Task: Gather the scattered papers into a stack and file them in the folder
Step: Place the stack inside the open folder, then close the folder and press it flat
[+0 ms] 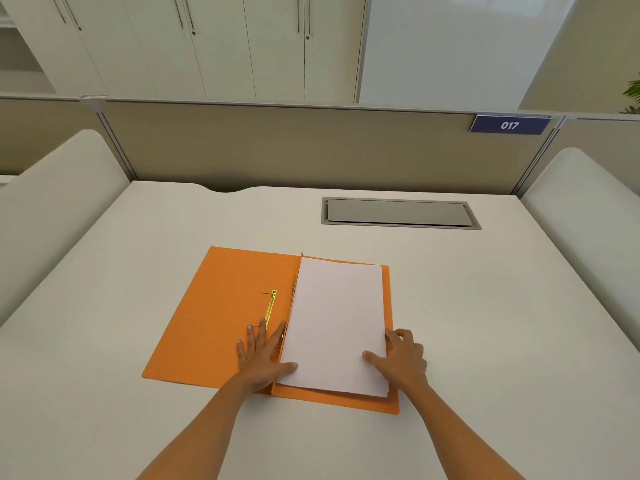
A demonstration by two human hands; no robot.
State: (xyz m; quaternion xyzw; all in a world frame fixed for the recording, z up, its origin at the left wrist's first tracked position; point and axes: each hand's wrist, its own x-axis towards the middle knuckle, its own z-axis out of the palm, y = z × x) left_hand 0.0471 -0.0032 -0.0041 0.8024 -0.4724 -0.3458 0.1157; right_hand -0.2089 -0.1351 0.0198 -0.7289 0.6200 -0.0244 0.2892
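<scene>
Paper stack (336, 323) lies squared on the right leaf of the open orange folder (221, 306), which rests flat on the white desk (104, 341). Left hand (259, 355) is spread flat, fingers (250, 336) splayed on the folder's left leaf, thumb touching the stack's near left corner, gripping nothing. Just beyond those fingertips runs the gold fastener strip (270, 308) near the spine. Right hand (401, 358) is loosely curled at the stack's near right edge, thumb resting on top of the sheets and fingers at their side. Well beyond both hands a grey cable hatch (398, 212) sits closed in the desk. On the partition (277, 147) behind, a blue tag (509, 125) reads "017".
</scene>
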